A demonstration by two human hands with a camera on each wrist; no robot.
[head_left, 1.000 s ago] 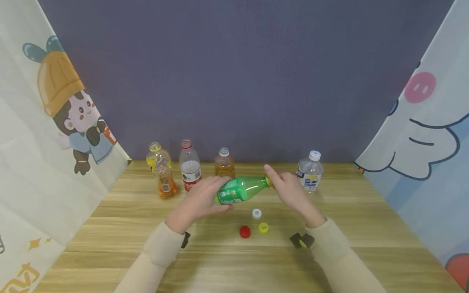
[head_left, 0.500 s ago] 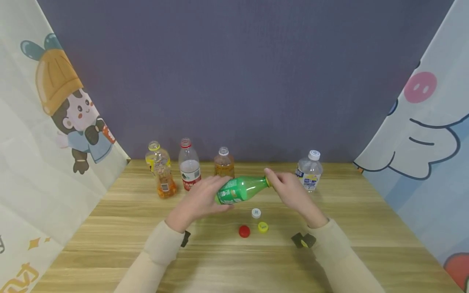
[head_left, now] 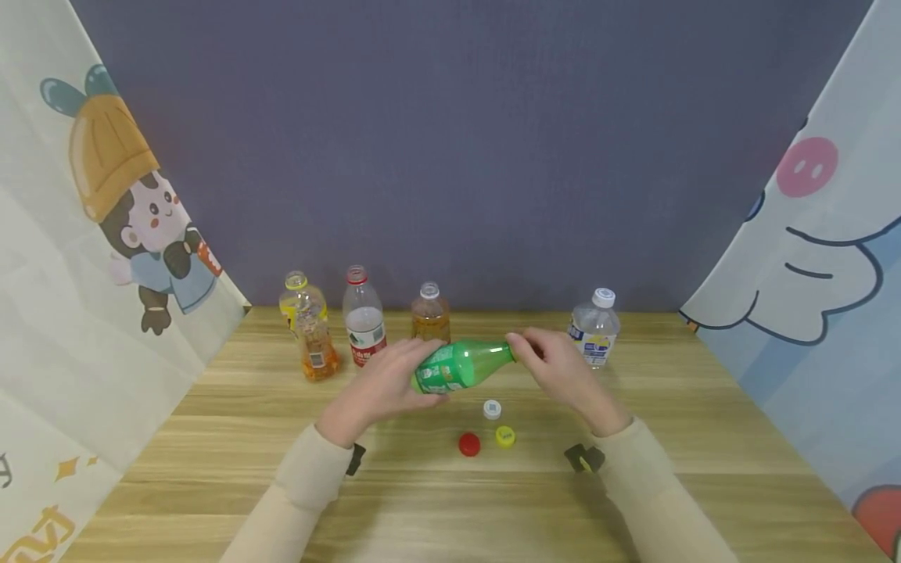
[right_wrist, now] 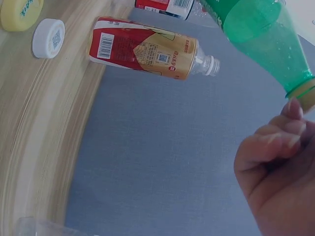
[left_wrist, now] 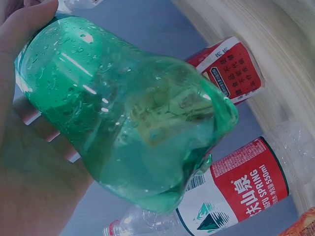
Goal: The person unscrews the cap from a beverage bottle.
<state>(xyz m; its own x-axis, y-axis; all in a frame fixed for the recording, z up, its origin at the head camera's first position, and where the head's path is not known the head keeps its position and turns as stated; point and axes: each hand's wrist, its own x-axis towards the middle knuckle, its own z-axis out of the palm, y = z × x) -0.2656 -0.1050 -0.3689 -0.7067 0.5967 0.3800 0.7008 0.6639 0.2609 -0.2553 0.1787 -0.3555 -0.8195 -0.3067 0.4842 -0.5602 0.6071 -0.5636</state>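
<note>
Holding the green bottle [head_left: 468,364] almost on its side above the table [head_left: 429,512], with the base toward the left and the neck toward the right, slightly raised. Gripping it round the labelled body with the left hand [head_left: 383,379], spread only as wide as the bottle itself. Pinching at the screw cap [right_wrist: 304,94] with the right hand [head_left: 561,371], with thumb against it and fingers curled in close; exact contact hard to make out, with the cap partly covered and cut off by the picture's edge.

Likely light, to judge by the thin see-through walls, and hardly breakable. Apt to flex or dent under a hard squeeze, but stiffer at neck and cap. Possibly slippery near the base, with droplets showing there. Best held round the label with a wide, gentle wrap, and at the cap by its rim, between thumb and fingertips.

Lying below on the wood: 3 loose caps, namely the white cap [head_left: 492,409], red cap [head_left: 469,444] and loose yellow cap [head_left: 505,436]. Standing behind: 3 uncapped bottles [head_left: 365,332] and, beyond the right hand, 1 white-capped bottle [head_left: 595,332].
</note>
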